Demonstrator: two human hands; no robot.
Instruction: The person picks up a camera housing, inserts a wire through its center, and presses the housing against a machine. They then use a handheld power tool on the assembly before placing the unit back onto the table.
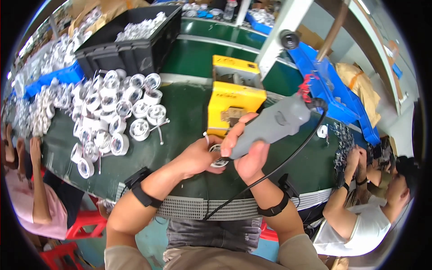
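Note:
My right hand [251,159] is wrapped round a grey electric screwdriver [275,122] that lies at a slant, its black cord [292,162] trailing from the upper end down past my wrist. The screwdriver's lower end points at a small white round lamp housing [218,163]. Fingers of my left hand [197,157] grip that housing low over the green table [180,110]; most of it is hidden by both hands. Just beyond my hands stands a yellow parts box [236,100] with small parts inside.
Many white round lamp housings [112,112] are piled left of my hands. Behind them is a black bin [121,56] of white parts. A blue tray [337,108] and small dark parts [343,144] lie right. Co-workers sit at both sides, the right one's hands [356,158] on the table.

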